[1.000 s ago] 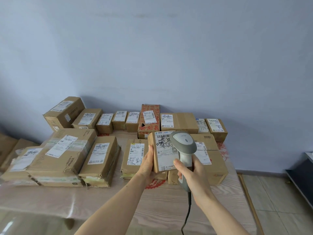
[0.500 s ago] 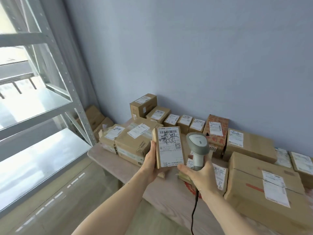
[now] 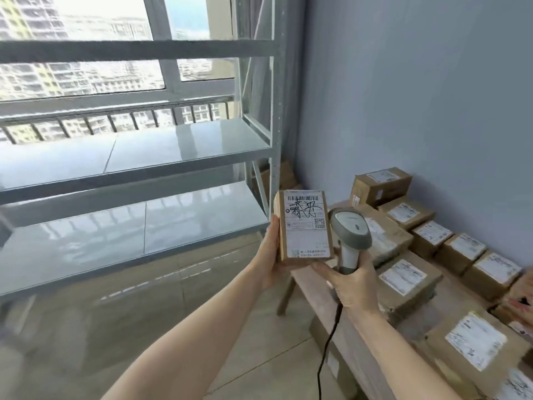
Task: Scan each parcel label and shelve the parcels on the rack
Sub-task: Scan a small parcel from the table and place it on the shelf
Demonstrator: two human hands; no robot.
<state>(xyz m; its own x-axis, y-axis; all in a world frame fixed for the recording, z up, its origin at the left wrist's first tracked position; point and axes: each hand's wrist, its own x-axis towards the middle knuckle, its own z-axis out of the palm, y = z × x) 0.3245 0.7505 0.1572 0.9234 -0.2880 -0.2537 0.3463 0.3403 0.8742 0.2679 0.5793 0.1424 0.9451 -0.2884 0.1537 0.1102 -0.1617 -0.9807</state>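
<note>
A small cardboard parcel (image 3: 304,226) with a white label and black handwriting stands upright in front of me. My left hand (image 3: 269,254) grips its left edge from behind. My right hand (image 3: 350,281) holds a grey handheld scanner (image 3: 349,235) by its handle, just right of the parcel, and its fingertips touch the parcel's lower corner. A black cable hangs down from the scanner. The grey metal rack (image 3: 178,157) fills the left, and its two visible shelves hold nothing.
A wooden table (image 3: 331,301) on the right carries several labelled cardboard parcels (image 3: 403,280). More boxes lie on the floor behind the rack's post. A window with a railing is behind the rack. A blue wall rises above the table.
My view has swung left from the parcel table to the rack. Both hands kept hold of the parcel and scanner, carried along toward the rack.
</note>
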